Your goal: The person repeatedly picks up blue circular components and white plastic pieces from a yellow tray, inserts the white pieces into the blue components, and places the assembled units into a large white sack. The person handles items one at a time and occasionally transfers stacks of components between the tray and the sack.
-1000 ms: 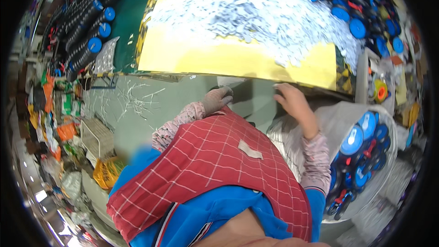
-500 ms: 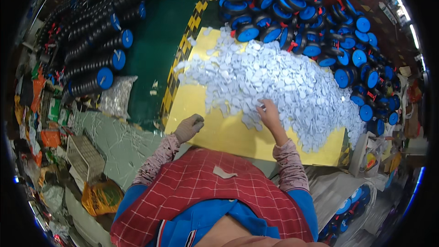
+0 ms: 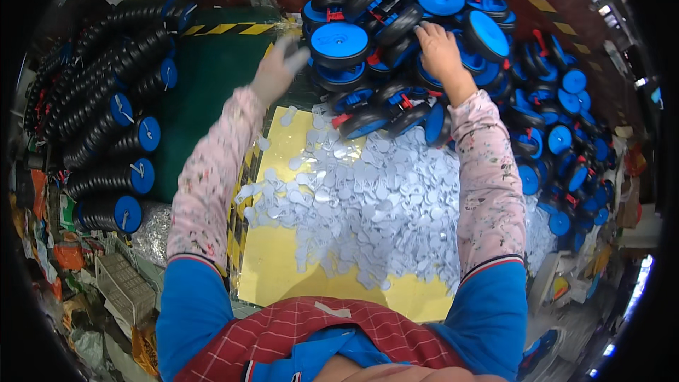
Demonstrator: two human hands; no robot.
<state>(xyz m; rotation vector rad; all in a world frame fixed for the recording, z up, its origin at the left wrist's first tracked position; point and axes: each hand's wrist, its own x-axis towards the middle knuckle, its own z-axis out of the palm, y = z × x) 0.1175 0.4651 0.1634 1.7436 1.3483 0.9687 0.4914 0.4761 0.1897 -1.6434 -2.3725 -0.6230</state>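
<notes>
Both my arms stretch far forward to the heap of small wheels with blue hubs and black tyres. My left hand, in a pale glove and smeared by motion, is beside a blue-hubbed wheel at the heap's left edge; its fingers are not clear. My bare right hand lies among the wheels, with fingers bent against the black tyre of a wheel; its thumb is not clearly seen. Beneath my arms, many flat light-grey pieces with rounded ends are spread over a yellow board.
Long stacked rows of black-tyred wheels lie on the left by a green surface. Yellow-black tape edges the board. A beige plastic basket stands at lower left, near clear plastic wrap. More wheels fill the right.
Both hands have moved forward, from the yellow board and the grey pieces to the wheel heap. My body leans further in. My right hand now touches a wheel.
</notes>
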